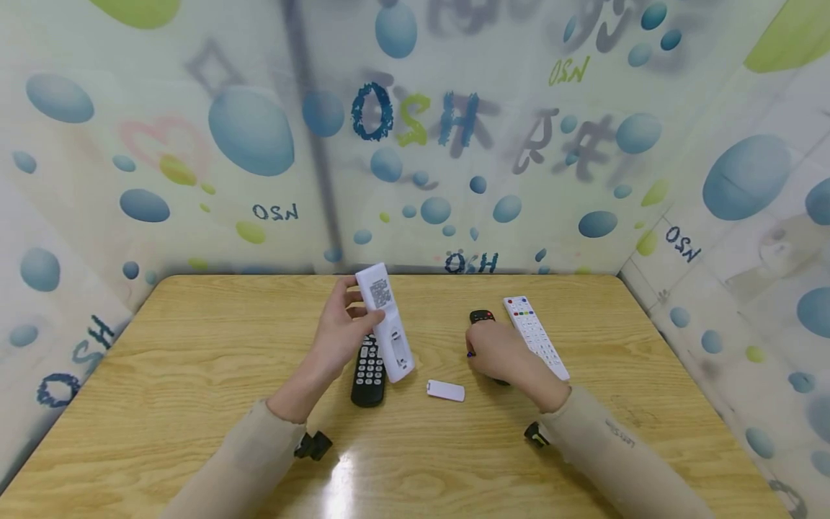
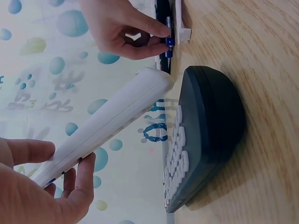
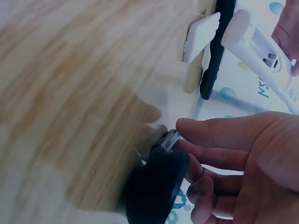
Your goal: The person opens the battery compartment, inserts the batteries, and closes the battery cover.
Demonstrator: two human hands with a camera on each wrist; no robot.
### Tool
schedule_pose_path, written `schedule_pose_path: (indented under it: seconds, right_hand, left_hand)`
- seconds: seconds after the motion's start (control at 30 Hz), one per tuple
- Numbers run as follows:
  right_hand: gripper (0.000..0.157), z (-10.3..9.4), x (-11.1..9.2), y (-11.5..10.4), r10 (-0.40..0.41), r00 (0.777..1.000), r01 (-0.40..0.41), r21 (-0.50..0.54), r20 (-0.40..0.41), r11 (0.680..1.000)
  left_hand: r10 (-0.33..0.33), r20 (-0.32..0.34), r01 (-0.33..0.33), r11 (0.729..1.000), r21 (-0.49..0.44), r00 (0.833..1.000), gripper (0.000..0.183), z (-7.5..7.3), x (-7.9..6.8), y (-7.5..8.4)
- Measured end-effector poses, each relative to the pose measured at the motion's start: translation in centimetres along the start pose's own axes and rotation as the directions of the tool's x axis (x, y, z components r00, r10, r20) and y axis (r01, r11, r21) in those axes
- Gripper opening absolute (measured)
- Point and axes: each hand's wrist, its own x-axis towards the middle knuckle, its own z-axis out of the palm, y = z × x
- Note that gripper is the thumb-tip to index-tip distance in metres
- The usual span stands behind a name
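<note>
My left hand (image 1: 338, 321) grips a white remote control (image 1: 382, 317) above the table, its back turned up and its battery compartment (image 1: 398, 344) uncovered, with metal contacts showing. Just under it lies a black remote with pale buttons (image 1: 369, 382). Between thumb and fingers, my right hand (image 1: 502, 349) pinches a small blue battery (image 2: 169, 41), seen best in the left wrist view. That hand is low over a second black remote (image 1: 482, 316) and hides most of it. A white battery cover (image 1: 446, 391) lies on the table between the hands.
Another white remote (image 1: 537, 333) lies button side up, to the right of the second black remote and partly behind the right forearm. The wooden table (image 1: 214, 360) ends at a patterned wall (image 1: 402, 180) at the back, with further patterned walls at the sides.
</note>
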Motion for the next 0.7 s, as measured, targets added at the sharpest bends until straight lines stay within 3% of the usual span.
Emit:
schedule_pose_path:
  seconds: [0.33,0.5,0.7]
  right_hand:
    - [0.012,0.56,-0.20,-0.64,-0.039,0.999,0.038,-0.041,-0.023,0.998]
    - [0.010,0.74,-0.19,-0.83,-0.047,0.999,0.046,-0.023,-0.017,0.999]
    - [0.011,0.74,-0.28,-0.90,-0.083,0.994,0.086,0.037,-0.069,0.996]
  left_hand:
    - [0.002,-0.003,-0.002,1.000,0.005,1.000,0.059,0.06,0.01,-0.08]
    - [0.003,0.000,-0.003,1.000,0.004,1.000,0.059,0.14,0.00,-0.07]
    - [0.008,0.001,-0.008,1.000,0.018,1.000,0.059,0.22,0.07,-0.10]
